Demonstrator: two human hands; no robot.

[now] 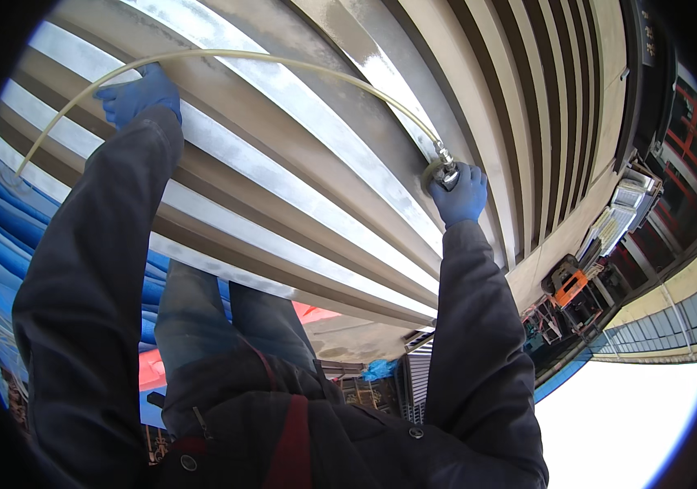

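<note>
My right hand (462, 196), in a blue glove, is closed around a small round metal air tool (446, 174) held against a ribbed metal panel (299, 191). A fitting joins the tool to a pale yellowish air hose (283, 59). From there the hose arches leftward over the panel and drops past my left hand (141, 94). That hand, gloved in blue too, lies at the panel with thumb and fingers apart, and the hose crosses close to their tips. The panel's raised ribs show whitish, scuffed patches between brownish grooves. What lies under the tool is hidden.
Blue sheeting or tubing (6, 236) lies at the left below the panel. Red material (151, 368) shows near my legs. Off to the right are an orange machine (570, 287), stacked materials (613, 213) and a building (660, 314). A blue bundle (380, 370) sits beyond the panel's lower edge.
</note>
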